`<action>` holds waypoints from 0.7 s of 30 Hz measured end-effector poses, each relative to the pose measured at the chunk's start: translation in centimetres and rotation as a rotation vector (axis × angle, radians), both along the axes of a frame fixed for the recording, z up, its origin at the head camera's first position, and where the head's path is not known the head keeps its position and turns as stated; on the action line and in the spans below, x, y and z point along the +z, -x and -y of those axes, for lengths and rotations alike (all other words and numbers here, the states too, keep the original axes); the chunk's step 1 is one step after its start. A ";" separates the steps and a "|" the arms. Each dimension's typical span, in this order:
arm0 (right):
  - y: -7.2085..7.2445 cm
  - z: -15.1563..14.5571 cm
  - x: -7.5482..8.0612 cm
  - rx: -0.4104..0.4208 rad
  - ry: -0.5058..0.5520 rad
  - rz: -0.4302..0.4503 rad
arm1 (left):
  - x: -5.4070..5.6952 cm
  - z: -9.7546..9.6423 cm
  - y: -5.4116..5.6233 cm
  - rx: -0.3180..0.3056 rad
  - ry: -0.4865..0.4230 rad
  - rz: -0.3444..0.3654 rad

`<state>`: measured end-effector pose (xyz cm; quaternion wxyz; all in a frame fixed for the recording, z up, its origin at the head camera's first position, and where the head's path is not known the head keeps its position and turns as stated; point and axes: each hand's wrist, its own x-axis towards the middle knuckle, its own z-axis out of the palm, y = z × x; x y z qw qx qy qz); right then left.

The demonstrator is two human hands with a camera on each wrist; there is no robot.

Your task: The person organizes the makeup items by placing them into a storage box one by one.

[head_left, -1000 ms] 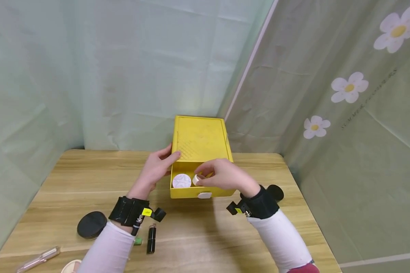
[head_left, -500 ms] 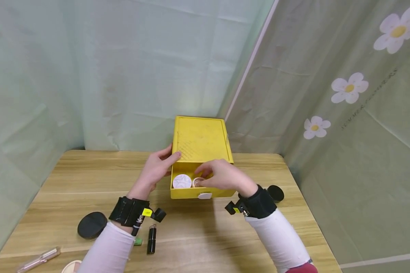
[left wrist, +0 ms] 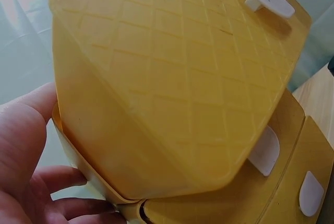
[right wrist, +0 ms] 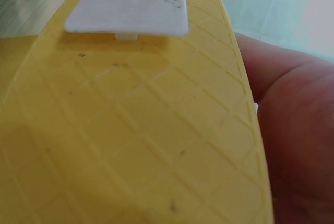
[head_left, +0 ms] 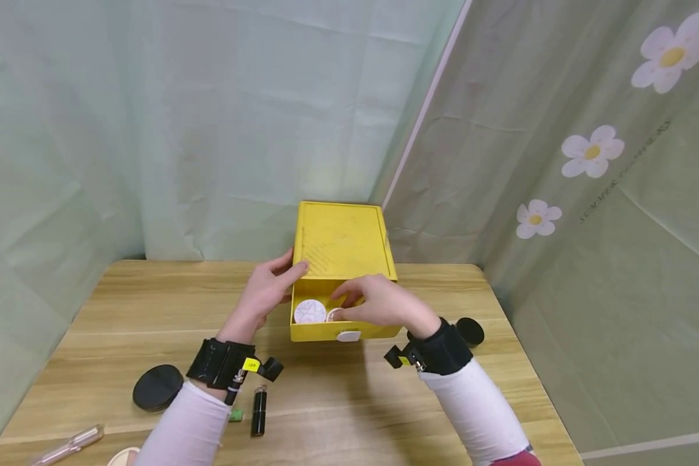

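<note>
A yellow drawer box (head_left: 346,239) stands at the back of the table with its top drawer (head_left: 320,332) pulled out. My left hand (head_left: 268,288) grips the box's left side, thumb on the top edge; the left wrist view shows its fingers (left wrist: 68,208) at the side. Inside the drawer lies a round white compact (head_left: 310,311) with a star pattern. Beside it, my right hand (head_left: 378,301) reaches in, thumb and fingers around a small round white-rimmed case (head_left: 333,315), partly hidden by the hand. The drawer front hides the right fingertips in the right wrist view.
On the table's left lie a black round case (head_left: 158,388), a clear tube (head_left: 70,446), a black lipstick-like tube (head_left: 259,411), a green item (head_left: 235,415) and a pale round item (head_left: 122,457). Another black round thing (head_left: 470,331) lies by the right wrist. Curtains border the table.
The small round case has gone from tilted in my right hand's fingers to lying lower and flatter in the drawer, beside the star compact. The left hand keeps its grip on the box.
</note>
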<state>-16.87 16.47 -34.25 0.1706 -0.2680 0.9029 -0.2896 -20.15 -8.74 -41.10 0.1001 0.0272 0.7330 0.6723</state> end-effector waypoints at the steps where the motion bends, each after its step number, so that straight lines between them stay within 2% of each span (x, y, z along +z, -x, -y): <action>1: 0.0 0.0 0.0 0.001 0.001 0.001 | 0.0 0.0 0.0 -0.001 0.000 0.001; 10: -0.2 -0.5 0.3 -0.022 0.005 0.003 | -0.2 0.1 0.1 -0.001 -0.013 0.002; 15: -0.7 -2.0 2.1 -0.086 0.064 -0.022 | -0.3 0.2 0.0 -0.005 -0.025 0.000; 18: -0.7 -3.2 3.3 -0.187 0.086 -0.088 | -0.3 0.3 0.1 -0.004 -0.027 -0.001; 21: 0.2 -4.4 3.7 -0.363 0.105 -0.238 | -0.3 0.6 0.2 0.000 -0.021 -0.005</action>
